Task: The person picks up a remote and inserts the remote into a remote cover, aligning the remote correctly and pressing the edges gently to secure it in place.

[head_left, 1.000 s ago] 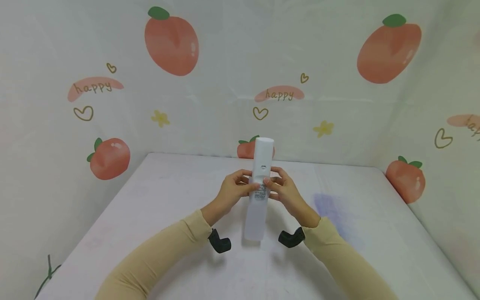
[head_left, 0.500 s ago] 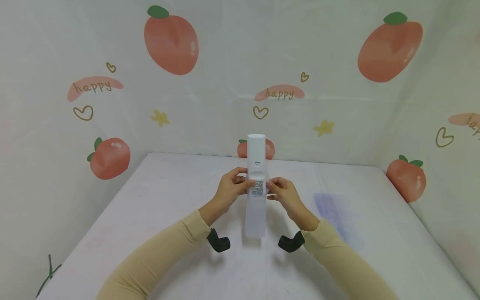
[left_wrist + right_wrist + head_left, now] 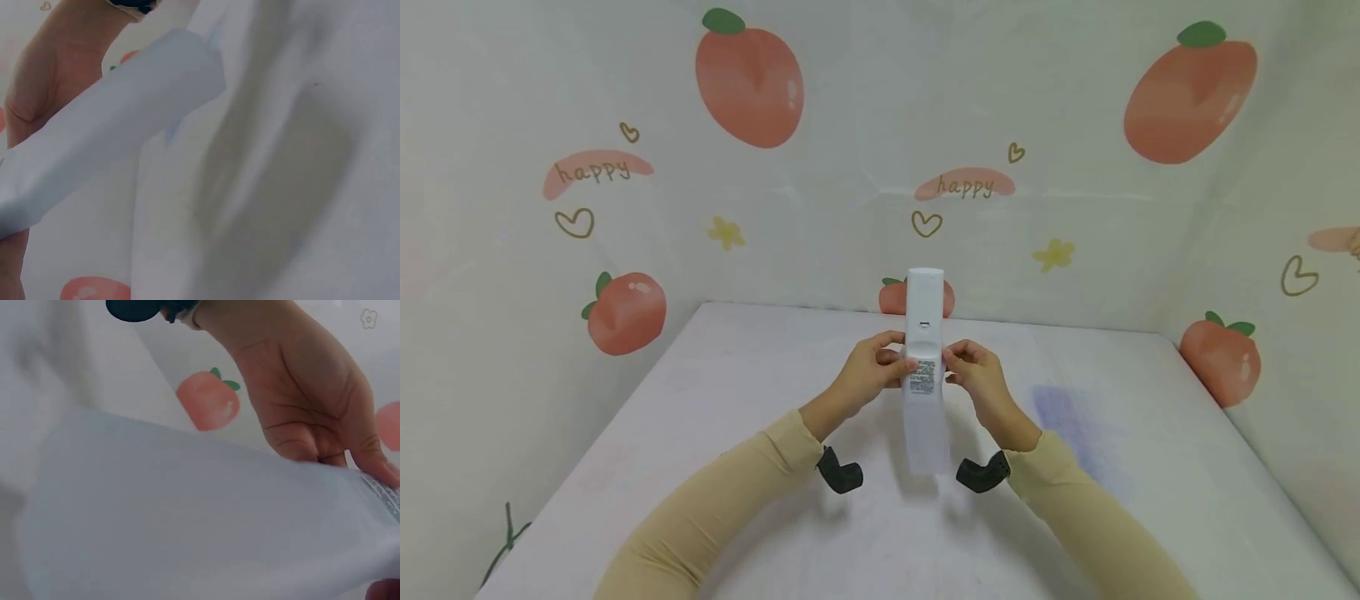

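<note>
Head view looks forward and down; close wrist views share white device [image 3: 925,375]

A long, slim white device [image 3: 925,304] is held off the surface [image 3: 760,358], between the left hand [image 3: 867,371] and the right hand [image 3: 988,379]. It runs nearly straight up and down in the head view, its lower end slightly rightward. A small dark slot [image 3: 924,325] sits above a shallow dip; below is a grey printed label [image 3: 922,377], then a smooth, plain lower section.

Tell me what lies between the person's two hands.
The head view shows a long white object, with a printed label, between the left hand and right hand.
</note>
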Action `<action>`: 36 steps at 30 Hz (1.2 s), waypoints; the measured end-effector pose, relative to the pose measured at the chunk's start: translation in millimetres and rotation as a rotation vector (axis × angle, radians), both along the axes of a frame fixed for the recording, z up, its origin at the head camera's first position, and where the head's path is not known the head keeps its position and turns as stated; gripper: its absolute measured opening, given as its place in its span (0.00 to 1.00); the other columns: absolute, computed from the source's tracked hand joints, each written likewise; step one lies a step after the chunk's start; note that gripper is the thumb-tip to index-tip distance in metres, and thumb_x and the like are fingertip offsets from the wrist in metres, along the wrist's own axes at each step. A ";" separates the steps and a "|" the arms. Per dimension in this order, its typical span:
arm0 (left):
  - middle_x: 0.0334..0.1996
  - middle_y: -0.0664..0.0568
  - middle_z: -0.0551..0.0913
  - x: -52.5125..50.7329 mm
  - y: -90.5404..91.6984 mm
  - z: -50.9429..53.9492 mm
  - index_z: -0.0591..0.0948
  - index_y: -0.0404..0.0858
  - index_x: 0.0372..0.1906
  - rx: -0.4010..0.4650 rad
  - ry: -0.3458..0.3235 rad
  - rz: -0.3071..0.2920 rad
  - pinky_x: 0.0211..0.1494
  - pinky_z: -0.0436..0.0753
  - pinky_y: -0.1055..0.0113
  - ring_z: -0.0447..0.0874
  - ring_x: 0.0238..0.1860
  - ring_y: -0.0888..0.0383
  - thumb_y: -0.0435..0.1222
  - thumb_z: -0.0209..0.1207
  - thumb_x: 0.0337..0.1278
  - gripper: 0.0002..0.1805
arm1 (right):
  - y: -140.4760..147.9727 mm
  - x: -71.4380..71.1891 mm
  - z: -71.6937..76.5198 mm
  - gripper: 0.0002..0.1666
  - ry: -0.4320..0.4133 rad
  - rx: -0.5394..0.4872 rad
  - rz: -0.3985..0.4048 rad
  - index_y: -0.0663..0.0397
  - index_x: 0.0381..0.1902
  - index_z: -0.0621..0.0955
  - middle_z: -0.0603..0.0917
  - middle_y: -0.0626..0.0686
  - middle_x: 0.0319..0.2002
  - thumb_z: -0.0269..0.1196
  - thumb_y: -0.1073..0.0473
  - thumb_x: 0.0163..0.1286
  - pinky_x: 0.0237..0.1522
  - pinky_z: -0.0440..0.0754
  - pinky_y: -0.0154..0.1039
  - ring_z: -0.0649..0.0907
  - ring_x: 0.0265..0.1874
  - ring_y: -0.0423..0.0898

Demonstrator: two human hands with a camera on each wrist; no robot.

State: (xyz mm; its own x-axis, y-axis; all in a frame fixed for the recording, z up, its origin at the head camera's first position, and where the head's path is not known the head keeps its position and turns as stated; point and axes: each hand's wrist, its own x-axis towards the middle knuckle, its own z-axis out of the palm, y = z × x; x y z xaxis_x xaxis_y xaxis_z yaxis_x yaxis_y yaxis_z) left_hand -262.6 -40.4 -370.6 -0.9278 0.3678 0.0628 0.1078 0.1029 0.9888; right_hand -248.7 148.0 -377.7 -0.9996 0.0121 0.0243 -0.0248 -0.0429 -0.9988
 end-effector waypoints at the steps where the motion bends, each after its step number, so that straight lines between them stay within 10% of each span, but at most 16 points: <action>1: 0.44 0.36 0.85 0.6 0.3 -1.0 0.73 0.35 0.60 0.007 0.002 0.008 0.46 0.86 0.58 0.86 0.43 0.51 0.31 0.63 0.60 0.23 | -0.5 0.8 -0.9 0.05 -0.002 -0.014 0.016 0.60 0.37 0.74 0.78 0.43 0.28 0.55 0.64 0.73 0.34 0.80 0.32 0.79 0.29 0.38; 10: 0.43 0.37 0.84 5.4 2.9 -9.5 0.75 0.35 0.56 0.060 0.009 0.098 0.47 0.85 0.56 0.85 0.41 0.55 0.29 0.63 0.59 0.20 | 3.5 6.0 -3.8 0.25 -0.002 0.040 0.211 0.52 0.67 0.60 0.77 0.50 0.45 0.47 0.51 0.78 0.44 0.82 0.38 0.83 0.35 0.41; 21: 0.40 0.40 0.85 6.7 7.6 -8.7 0.78 0.38 0.55 0.014 0.074 0.059 0.47 0.85 0.59 0.84 0.38 0.57 0.34 0.67 0.55 0.22 | 8.8 7.0 0.4 0.23 0.004 0.032 0.231 0.63 0.62 0.65 0.81 0.44 0.38 0.55 0.60 0.75 0.40 0.85 0.37 0.83 0.36 0.41; 27: 0.42 0.41 0.83 8.1 8.3 -12.0 0.73 0.34 0.60 0.156 -0.023 0.087 0.50 0.84 0.56 0.84 0.40 0.57 0.30 0.62 0.60 0.23 | 11.6 3.6 2.0 0.20 0.004 0.000 0.172 0.63 0.60 0.66 0.80 0.45 0.37 0.54 0.61 0.74 0.38 0.85 0.38 0.81 0.37 0.40; 36: 0.30 0.53 0.80 9.7 12.9 -20.2 0.79 0.28 0.39 0.168 -0.112 0.116 0.46 0.86 0.60 0.82 0.35 0.61 0.29 0.61 0.61 0.06 | 14.7 5.9 -1.3 0.23 0.006 0.121 0.224 0.67 0.61 0.63 0.81 0.49 0.40 0.52 0.60 0.76 0.40 0.85 0.40 0.82 0.35 0.38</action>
State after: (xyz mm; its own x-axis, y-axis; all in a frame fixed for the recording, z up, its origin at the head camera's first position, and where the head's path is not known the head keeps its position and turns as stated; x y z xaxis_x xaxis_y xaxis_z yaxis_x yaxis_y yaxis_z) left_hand -252.9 -27.5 -390.8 -0.9679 0.2512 0.0080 -0.0070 -0.0590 0.9982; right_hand -242.7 162.7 -379.0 -0.9769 -0.2131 0.0184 -0.0344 0.0717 -0.9968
